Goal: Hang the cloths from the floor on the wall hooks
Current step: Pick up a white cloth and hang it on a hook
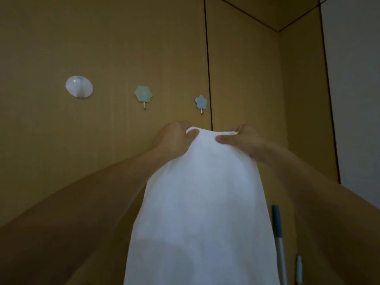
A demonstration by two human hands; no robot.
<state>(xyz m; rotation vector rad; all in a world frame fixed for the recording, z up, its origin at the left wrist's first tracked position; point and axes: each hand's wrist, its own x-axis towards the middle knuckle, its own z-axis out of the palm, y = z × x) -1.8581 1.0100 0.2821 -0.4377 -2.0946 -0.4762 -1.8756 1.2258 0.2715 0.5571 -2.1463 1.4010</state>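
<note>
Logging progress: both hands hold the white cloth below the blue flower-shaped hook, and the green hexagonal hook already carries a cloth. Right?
No: the head view shows the green hexagonal hook bare. The left hand and right hand hold the white cloth below the blue flower-shaped hook.

The white cloth (pixel 201 202) runs off the bottom edge, so its lower end is unseen, and its gathered top hides most of the fingers of the left hand (pixel 174 138) and right hand (pixel 242 140). Both forearms are cut off by the picture's edges. At lower right a blue-gripped pole (pixel 278 239) is cut off at the bottom, the slim thing (pixel 298 268) beside it is too dim to name, and the round white hook (pixel 79 87) is too blurred to show its peg.
</note>
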